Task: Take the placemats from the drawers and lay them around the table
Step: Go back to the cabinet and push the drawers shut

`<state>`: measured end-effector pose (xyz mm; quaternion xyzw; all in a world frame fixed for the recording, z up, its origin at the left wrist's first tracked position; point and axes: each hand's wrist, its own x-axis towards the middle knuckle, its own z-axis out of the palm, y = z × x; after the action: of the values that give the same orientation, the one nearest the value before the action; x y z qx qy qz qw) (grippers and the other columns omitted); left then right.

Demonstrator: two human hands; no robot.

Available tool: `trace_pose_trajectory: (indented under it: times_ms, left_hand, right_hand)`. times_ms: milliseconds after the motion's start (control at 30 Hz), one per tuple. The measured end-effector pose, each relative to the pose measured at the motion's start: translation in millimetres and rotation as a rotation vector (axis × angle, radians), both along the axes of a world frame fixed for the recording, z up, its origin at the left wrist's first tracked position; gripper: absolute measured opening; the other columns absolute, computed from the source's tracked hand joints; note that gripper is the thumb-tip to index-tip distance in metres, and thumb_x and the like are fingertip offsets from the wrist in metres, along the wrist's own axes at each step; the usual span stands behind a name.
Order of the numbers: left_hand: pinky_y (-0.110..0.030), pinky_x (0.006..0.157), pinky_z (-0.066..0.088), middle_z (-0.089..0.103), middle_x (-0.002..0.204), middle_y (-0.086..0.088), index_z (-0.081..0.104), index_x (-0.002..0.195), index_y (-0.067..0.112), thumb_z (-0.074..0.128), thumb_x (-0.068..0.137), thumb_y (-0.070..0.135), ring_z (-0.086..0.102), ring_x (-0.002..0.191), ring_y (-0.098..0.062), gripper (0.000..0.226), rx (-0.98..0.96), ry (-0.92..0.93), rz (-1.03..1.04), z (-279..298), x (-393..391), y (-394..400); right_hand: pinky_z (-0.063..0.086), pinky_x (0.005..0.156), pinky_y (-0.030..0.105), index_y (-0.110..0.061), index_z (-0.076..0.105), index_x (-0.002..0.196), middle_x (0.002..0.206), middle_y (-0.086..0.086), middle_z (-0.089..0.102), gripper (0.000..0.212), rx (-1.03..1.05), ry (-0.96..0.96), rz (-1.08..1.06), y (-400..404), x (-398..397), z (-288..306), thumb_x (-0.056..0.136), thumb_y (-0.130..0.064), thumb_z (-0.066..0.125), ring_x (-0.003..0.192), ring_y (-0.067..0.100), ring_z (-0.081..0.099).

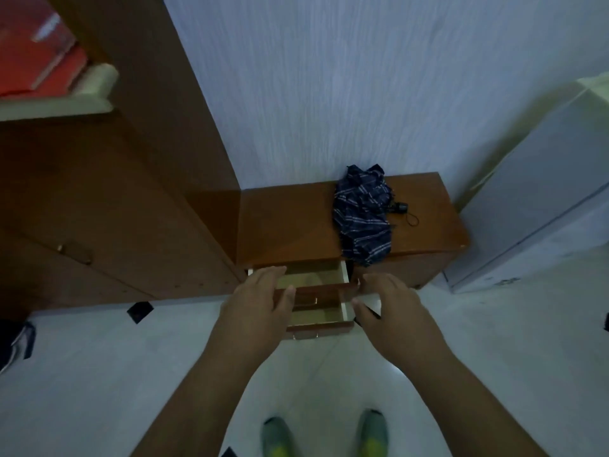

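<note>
A low brown wooden cabinet (290,222) stands against the wall with two drawers pulled out. The upper drawer (316,275) and the lower drawer (321,316) show pale insides; I cannot make out any placemat in them. My left hand (260,301) hovers over the left side of the drawers, fingers spread, holding nothing. To the right of the drawers, my right hand (389,301) is stretched out with fingers apart and empty.
A folded dark blue patterned umbrella (362,212) lies on the cabinet top. A tall brown wardrobe (108,206) stands at the left, a grey appliance (540,206) at the right. My shoes (372,433) stand on the pale floor. A small dark piece (140,311) lies on the floor.
</note>
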<state>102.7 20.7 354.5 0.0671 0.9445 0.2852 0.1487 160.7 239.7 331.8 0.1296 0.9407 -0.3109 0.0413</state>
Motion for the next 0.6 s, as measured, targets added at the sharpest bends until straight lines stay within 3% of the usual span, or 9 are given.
trace_pose_trajectory:
  times_ms: [67,133,200,267,367,467,533,600]
  left_hand:
    - [-0.034,0.100,0.047,0.053,0.143,0.008,0.053,0.142,0.032,0.048,0.104,0.042,0.052,0.126,-0.011,0.040,0.096,-0.056,0.070,-46,-21,2]
    - [-0.027,0.089,0.049,0.059,0.130,0.009,0.058,0.135,0.033,0.049,0.105,0.035,0.056,0.114,-0.007,0.032,0.241,-0.168,0.208,-97,-34,4]
    - [-0.028,0.095,0.048,0.061,0.125,0.011,0.058,0.133,0.035,0.052,0.104,0.031,0.057,0.114,-0.009,0.030,0.438,-0.322,0.449,-154,-38,2]
    - [-0.035,0.104,0.048,0.064,0.123,0.007,0.058,0.133,0.028,0.055,0.103,0.027,0.061,0.114,-0.014,0.031,0.751,-0.533,0.765,-209,-42,-1]
    - [-0.039,0.103,0.048,0.067,0.114,-0.004,0.063,0.115,0.011,0.054,0.102,0.020,0.065,0.104,-0.020,0.018,1.285,-0.711,1.147,-286,-53,-15]
    - [-0.042,0.110,0.043,0.060,0.118,-0.012,0.058,0.100,0.007,0.059,0.094,0.021,0.058,0.115,-0.028,0.015,1.520,-0.755,1.288,-340,-65,-28]
    - [-0.043,0.114,0.039,0.055,0.129,-0.016,0.056,0.119,0.004,0.057,0.094,0.020,0.051,0.130,-0.031,0.030,1.586,-0.755,1.327,-364,-73,-31]
    - [-0.045,0.119,0.033,0.047,0.148,-0.018,0.039,0.148,0.002,0.052,0.099,0.021,0.041,0.143,-0.033,0.055,1.633,-0.734,1.355,-378,-81,-31]
  right_hand:
    - [0.042,0.087,0.025,-0.028,0.056,0.130,0.122,-0.012,0.054,0.038,-0.129,-0.048,-0.040,2,-27,-43,0.094,-0.041,0.062,0.110,0.007,0.052]
    - [0.045,0.086,0.025,-0.028,0.059,0.126,0.120,-0.012,0.056,0.035,-0.383,-0.230,-0.177,2,-48,-92,0.094,-0.041,0.062,0.108,0.005,0.055]
    - [0.051,0.093,0.032,-0.025,0.064,0.120,0.121,-0.003,0.064,0.028,-0.777,-0.426,-0.385,-2,-61,-145,0.094,-0.037,0.064,0.108,0.013,0.061]
    - [0.050,0.099,0.041,-0.015,0.065,0.116,0.117,0.008,0.068,0.022,-1.200,-0.527,-0.638,-7,-72,-196,0.099,-0.026,0.059,0.109,0.025,0.065]
    - [0.049,0.097,0.044,-0.002,0.059,0.111,0.122,0.016,0.064,0.022,-1.524,-0.494,-0.937,-8,-85,-269,0.101,-0.022,0.054,0.115,0.034,0.061]
    - [0.037,0.112,0.047,-0.001,0.043,0.141,0.150,0.022,0.041,0.047,-1.682,-0.367,-1.161,-6,-102,-328,0.100,-0.021,0.051,0.138,0.037,0.042]
    - [0.031,0.116,0.047,-0.003,0.026,0.154,0.157,0.023,0.030,0.061,-1.778,-0.268,-1.237,-6,-113,-352,0.100,-0.020,0.046,0.145,0.037,0.031]
    - [0.027,0.120,0.048,-0.002,0.026,0.154,0.155,0.024,0.033,0.060,-1.853,-0.177,-1.252,-7,-122,-364,0.099,-0.018,0.042,0.145,0.038,0.031]
